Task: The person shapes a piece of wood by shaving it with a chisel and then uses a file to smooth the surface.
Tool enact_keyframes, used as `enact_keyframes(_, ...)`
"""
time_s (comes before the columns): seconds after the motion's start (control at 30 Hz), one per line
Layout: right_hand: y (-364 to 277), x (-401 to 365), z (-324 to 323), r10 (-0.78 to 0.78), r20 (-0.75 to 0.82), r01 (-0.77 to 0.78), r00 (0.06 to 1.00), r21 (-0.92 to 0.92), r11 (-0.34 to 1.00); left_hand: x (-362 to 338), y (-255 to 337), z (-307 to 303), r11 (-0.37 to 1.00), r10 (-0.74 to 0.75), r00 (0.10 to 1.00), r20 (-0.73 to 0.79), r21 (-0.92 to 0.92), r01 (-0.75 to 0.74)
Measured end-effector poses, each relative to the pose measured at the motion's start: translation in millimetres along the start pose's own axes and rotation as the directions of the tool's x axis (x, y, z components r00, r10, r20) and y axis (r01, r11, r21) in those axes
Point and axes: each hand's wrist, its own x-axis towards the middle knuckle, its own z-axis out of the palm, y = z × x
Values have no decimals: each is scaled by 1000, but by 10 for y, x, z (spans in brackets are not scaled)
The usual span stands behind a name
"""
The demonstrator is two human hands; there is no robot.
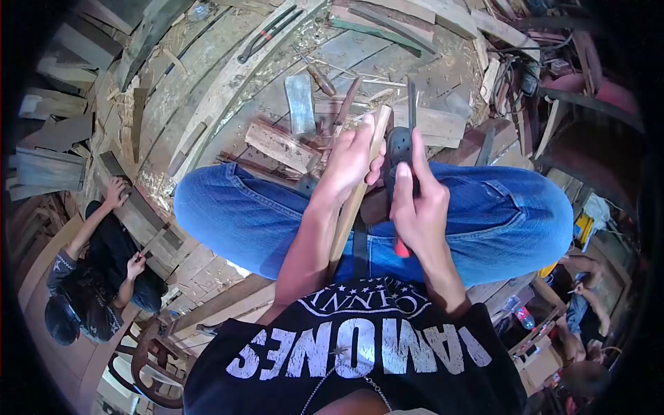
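A narrow strip of wood [355,207] runs through my left hand [349,160], whose fingers are wrapped round its upper part. Its lower end reaches back toward my shirt. In my right hand [420,205] is a hand tool with a long, thin grey metal blade [412,104] and a red handle end [402,248]. My index finger lies along the tool, and most of the handle is hidden by my palm. The blade points away from me, just right of the wood strip and apart from it. Between my hands is a dark object with holes [399,146], possibly footwear.
Ahead on the floor lie a wide grey metal blade [299,104], a wooden-handled tool [321,81], offcuts [282,146] and long-handled pincers [270,33] on a curved plank. To the left, a person [90,283] sits holding a tool beside a beam. Another person [584,294] is at right.
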Motion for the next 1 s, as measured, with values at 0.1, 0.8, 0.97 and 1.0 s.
enact_keyframes(0.1,-73,-179,-139,58,108,-50,993,-70,996,4,55,-29,998,48,999,16,-37,-48)
enact_keyframes(0.8,-480,111,-205,56,128,-124,990,622,774,-525,167,22,972,232,900,369,-133,-196)
enact_keyframes(0.97,-481,95,-242,12,172,-121,985,645,755,-593,143,13,967,238,888,394,-179,-180)
enact_keyframes(1.0,-510,92,-253,-6,189,-121,982,654,746,-598,140,6,966,237,885,401,-192,-171)
